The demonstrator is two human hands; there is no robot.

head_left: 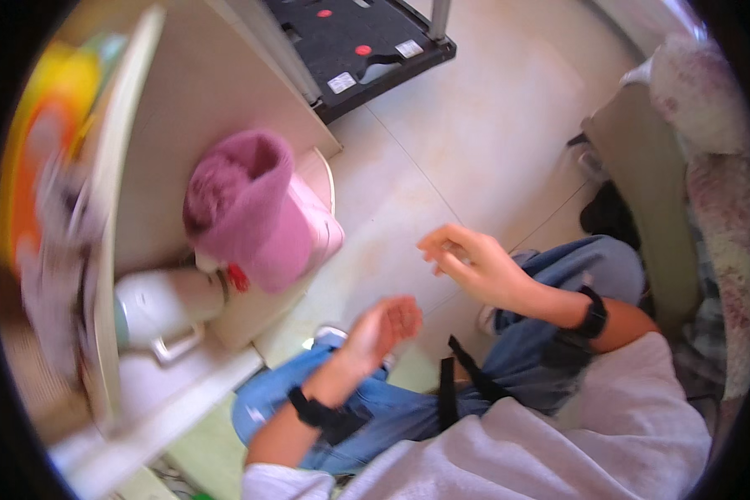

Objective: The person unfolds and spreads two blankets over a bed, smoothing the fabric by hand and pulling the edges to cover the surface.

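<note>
In front of my knees my left hand (382, 331) is raised with the palm turned inward. Its fingers are loosely bent and a little blurred, and nothing shows in it. Farther forward and to the right hovers my right hand (473, 265), its fingers gently curved and the thumb apart from them, holding nothing I can see. The two hands do not touch. Left of them, a pink fuzzy knitted hat (262, 221) with a pom-pom rests on a pale pink and white object (318, 229) on a shelf, apart from both hands.
A white bottle with a handle (171, 304) lies on the cream shelf unit (200, 100) at left. Blurred yellow and orange items (46, 158) fill the compartment beyond its panel. A black plastic platform (367, 50) stands ahead on the tiled floor (508, 125). Patterned fabric (708, 125) hangs at right.
</note>
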